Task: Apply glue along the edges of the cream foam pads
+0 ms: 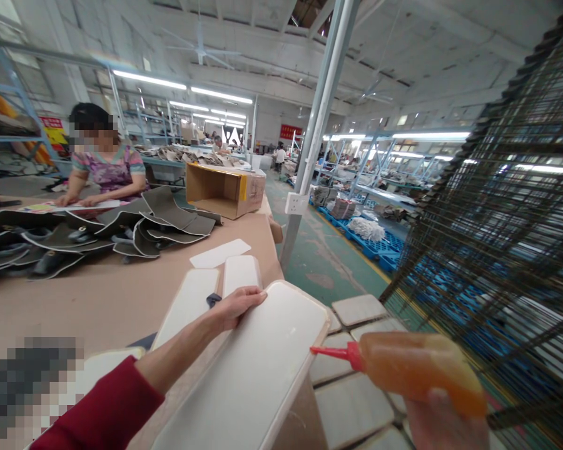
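My left hand (241, 306) grips the edge of a long white panel (248, 362) with rounded corners, thumb on its face. In my right hand (445, 422) is a squeeze bottle (413, 365) of amber liquid, probably glue, lying almost level. Its red nozzle (335, 353) points left, and the tip meets or nearly meets the panel's right edge. Other white panels lie around: one (187, 306) left of my wrist, another (241, 272) just beyond my hand, and a flat white piece (219, 252) farther back on the table.
Dark grey pieces with pale edges (169, 219) are heaped on the brown table (117, 294). Beyond stands an open cardboard box (225, 190). A co-worker (107, 165) handles something flat across the table. More white panels (354, 400) lie at lower right, beside a tall wire rack (492, 206).
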A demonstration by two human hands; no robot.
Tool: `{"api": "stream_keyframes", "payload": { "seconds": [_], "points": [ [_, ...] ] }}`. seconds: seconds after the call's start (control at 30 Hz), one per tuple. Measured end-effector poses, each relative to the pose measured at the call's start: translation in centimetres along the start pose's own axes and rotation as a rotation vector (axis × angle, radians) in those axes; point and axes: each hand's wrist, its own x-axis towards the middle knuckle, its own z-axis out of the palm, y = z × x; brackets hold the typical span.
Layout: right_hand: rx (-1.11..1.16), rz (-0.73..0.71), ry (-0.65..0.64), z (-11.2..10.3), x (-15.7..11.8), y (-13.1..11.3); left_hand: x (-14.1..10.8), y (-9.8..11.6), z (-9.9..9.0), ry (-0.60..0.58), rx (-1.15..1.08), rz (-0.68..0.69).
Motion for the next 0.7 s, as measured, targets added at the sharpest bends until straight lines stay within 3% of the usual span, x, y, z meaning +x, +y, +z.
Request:
{"api": "stream_keyframes", "payload": {
  "seconds": [0.33,0.7],
  "points": [
    [0.095,0.059,-0.084,1.7,-0.2,-1.0,0.9,-0.8,-1.0,-0.023,-0.018,-0.001],
    [0.061,0.19,-0.043,2.8,-1.9,-1.9,1.8,-1.0,-1.7,-0.013,0.001,-0.065]
  ]
}}
